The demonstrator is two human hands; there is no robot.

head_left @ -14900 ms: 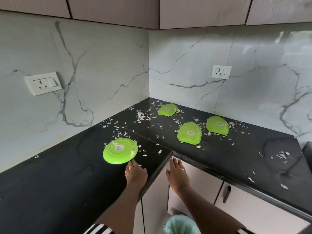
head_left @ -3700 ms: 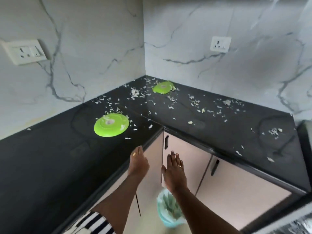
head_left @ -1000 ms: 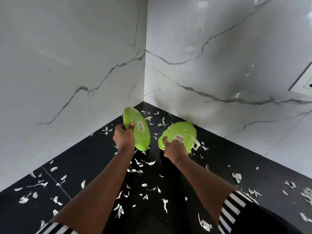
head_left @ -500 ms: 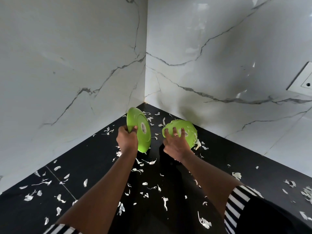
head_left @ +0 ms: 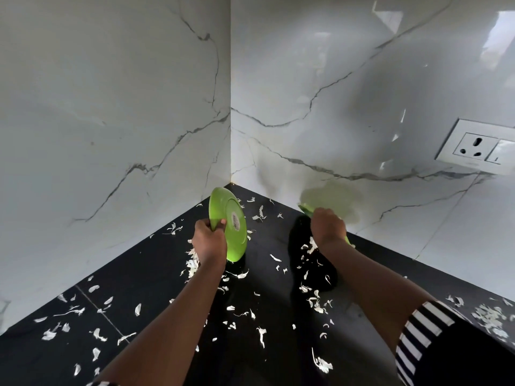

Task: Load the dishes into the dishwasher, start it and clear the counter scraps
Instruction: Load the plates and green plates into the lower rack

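Note:
My left hand (head_left: 209,243) grips the rim of a green plate (head_left: 232,227) and holds it on edge, its underside with a sticker facing right. My right hand (head_left: 327,227) grips a second green plate (head_left: 306,209), tipped steeply so that only slivers of its rim show past my fingers and wrist; its green reflection glows on the marble wall behind. Both plates hang just above the black counter (head_left: 156,277) near the inner corner. White scraps (head_left: 313,302) lie scattered over the counter beneath and around both hands.
White marble walls meet in a corner right behind the plates. A white wall socket (head_left: 478,146) sits on the right wall. A denser heap of scraps (head_left: 490,319) lies at the far right of the counter.
My right hand has lifted its plate off the counter and tipped it, moving right. The left hand keeps its plate upright. The view has shifted slightly upward and left.

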